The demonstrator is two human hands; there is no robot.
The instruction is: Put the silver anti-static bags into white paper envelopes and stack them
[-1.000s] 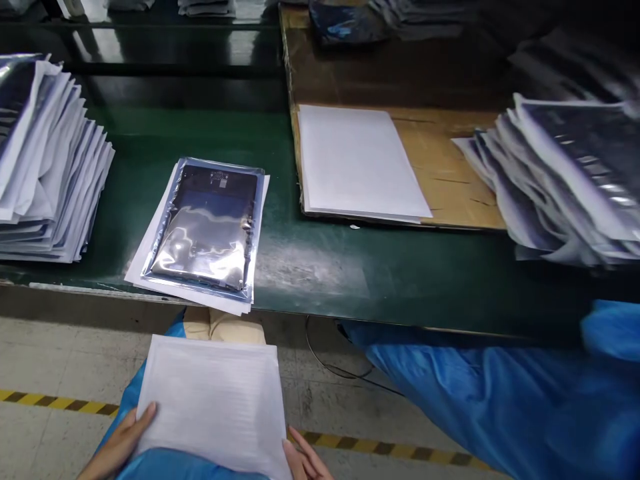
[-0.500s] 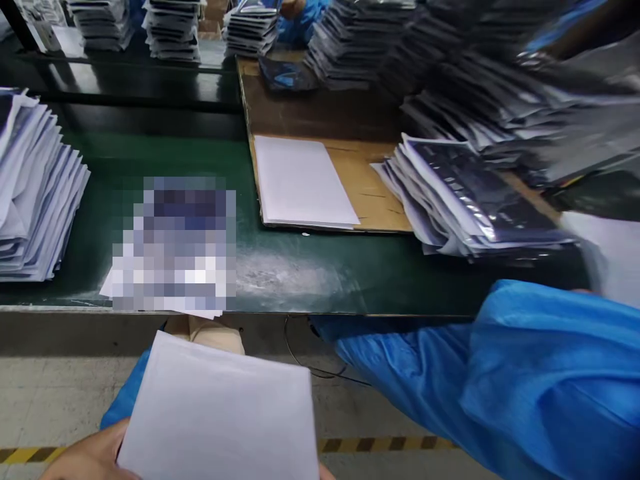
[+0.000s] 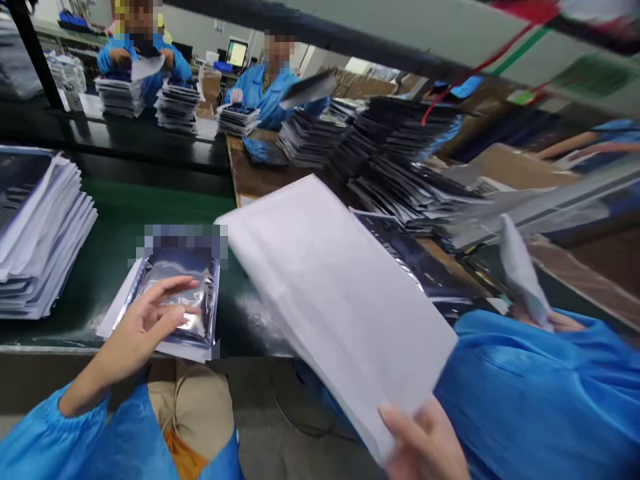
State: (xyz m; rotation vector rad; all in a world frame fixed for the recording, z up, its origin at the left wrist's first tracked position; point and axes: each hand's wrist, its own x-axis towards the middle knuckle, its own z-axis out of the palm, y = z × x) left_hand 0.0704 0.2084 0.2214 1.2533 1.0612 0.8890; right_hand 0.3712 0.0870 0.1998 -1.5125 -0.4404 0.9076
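Note:
My right hand (image 3: pixel 425 440) pinches the lower corner of a large white paper piece (image 3: pixel 340 300), flat like a folded sheet or envelope. It is held tilted above the bench edge and hides part of the cardboard behind it. My left hand (image 3: pixel 155 317) is over a shiny silver bag (image 3: pixel 173 267), fingers apart and slightly bent; whether they touch it I cannot tell. That bag lies on white paper (image 3: pixel 117 307) at the front edge of the green bench (image 3: pixel 120 207). Part of the bag is blurred out.
A tall stack of white-backed dark packets (image 3: pixel 55 247) stands at the left. Packets are piled on cardboard (image 3: pixel 250 177) behind the white paper. Close on the right, a co-worker's blue sleeve (image 3: pixel 530 393) leads to hands holding another white piece (image 3: pixel 523 267). Other people work across the bench.
The white paper has swung up and right from low in front of me, now in my right hand alone. My left hand has left it for the silver bag. The view has tilted up.

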